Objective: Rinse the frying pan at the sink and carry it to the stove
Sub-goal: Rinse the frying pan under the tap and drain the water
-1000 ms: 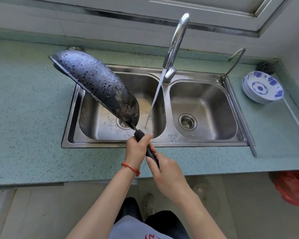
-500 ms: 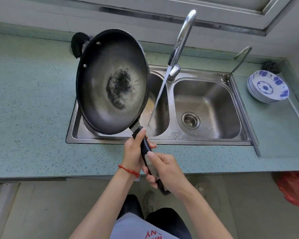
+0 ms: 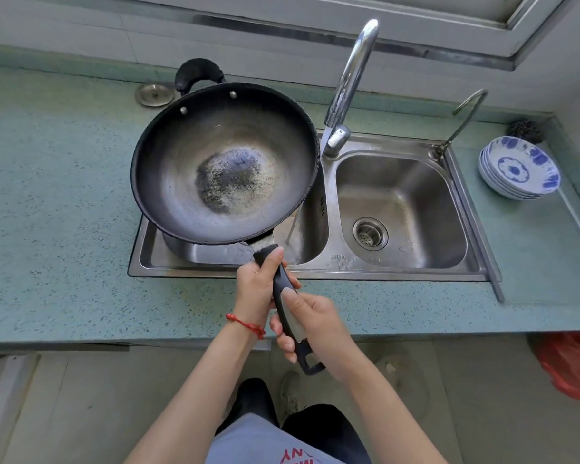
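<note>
A dark frying pan hangs face up above the left basin of the steel double sink, with a scorched patch at its middle. Its long black handle points toward me. My left hand grips the handle close to the pan. My right hand grips the handle further back, near its end loop. The tall tap runs a thin stream of water into the left basin, just right of the pan's rim. The stove is out of view.
A stack of blue-and-white plates sits on the green counter at the right, with a dark scrubber behind it. A small second tap stands at the sink's right corner. A metal sink plug lies behind the pan. A red bag hangs below the counter.
The pan turned from bottom up and tilted to inside up and nearly level over the left basin. Both hands kept hold of the handle, the right sliding toward its end.
</note>
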The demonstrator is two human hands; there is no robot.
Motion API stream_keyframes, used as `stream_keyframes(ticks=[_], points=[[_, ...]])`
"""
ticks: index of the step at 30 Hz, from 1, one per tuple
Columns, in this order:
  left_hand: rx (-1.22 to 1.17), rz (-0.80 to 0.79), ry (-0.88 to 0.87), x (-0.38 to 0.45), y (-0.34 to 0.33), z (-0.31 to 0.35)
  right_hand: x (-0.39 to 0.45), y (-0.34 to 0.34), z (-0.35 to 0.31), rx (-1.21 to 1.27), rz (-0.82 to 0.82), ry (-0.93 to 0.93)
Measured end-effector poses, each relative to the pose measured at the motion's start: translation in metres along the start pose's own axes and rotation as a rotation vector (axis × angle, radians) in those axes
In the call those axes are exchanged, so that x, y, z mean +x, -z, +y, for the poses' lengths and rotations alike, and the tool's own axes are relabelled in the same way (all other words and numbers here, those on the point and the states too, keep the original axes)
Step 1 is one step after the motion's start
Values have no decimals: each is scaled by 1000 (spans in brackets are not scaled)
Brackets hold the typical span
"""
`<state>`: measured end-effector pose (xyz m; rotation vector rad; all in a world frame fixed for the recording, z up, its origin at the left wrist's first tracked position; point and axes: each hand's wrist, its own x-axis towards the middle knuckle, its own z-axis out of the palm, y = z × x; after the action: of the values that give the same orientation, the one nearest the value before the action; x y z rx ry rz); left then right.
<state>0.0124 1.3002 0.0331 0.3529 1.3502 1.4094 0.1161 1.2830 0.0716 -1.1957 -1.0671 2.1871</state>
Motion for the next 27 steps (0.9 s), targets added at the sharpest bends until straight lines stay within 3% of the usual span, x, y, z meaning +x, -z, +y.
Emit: stream_keyframes(ticks=[6,17,27], points=[[55,29,-5,4,0,1,3,1,1,-158,70,50],[200,62,52,15,1,-11,2,1,2,21,96,-4],[268,63,137,20,-5,-20,1,10,1,17,121,-40]])
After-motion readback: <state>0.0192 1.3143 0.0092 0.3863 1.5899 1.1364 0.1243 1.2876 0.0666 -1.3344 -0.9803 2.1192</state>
